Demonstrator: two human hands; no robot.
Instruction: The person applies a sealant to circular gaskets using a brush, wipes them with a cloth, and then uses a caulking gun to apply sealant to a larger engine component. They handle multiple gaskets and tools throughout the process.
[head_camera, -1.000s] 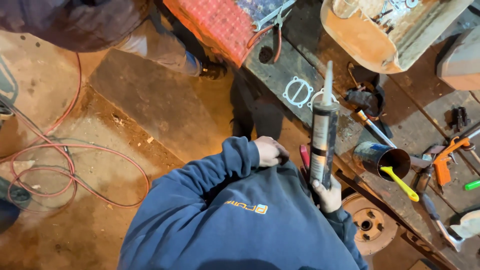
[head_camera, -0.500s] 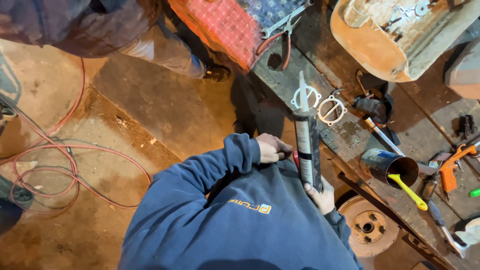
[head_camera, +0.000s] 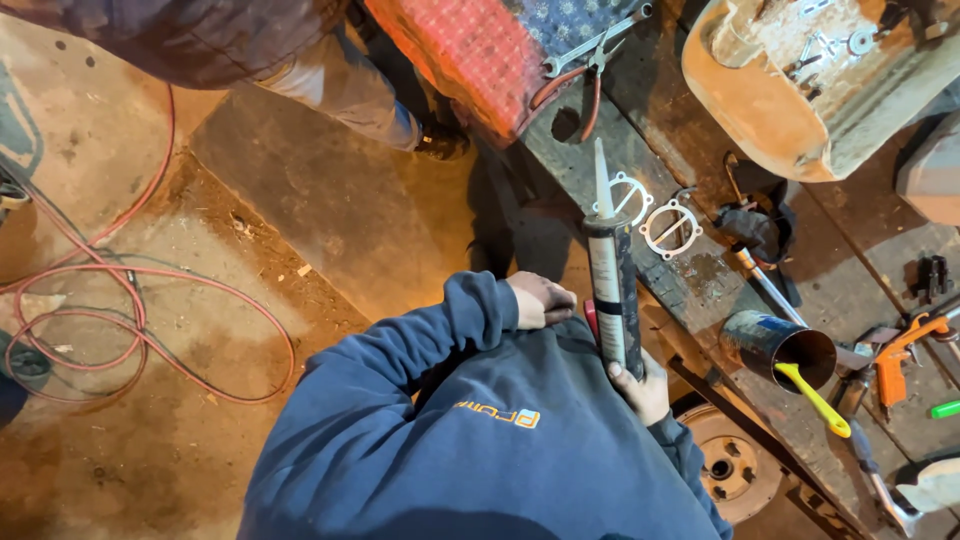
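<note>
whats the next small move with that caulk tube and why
Probably bring the left hand up to steady the caulk tube. The right hand grips only its bottom end, so the tube stands nearly upright with its nozzle free above the two white gaskets, while the left hand rests on the blue sleeve, holding nothing visible.

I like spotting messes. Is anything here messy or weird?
Yes. A yellow-handled tool pokes out of a can lying tipped over on the workbench, and a red hose sprawls in loose loops on the floor. The right hand holds the caulk tube upright.
</note>
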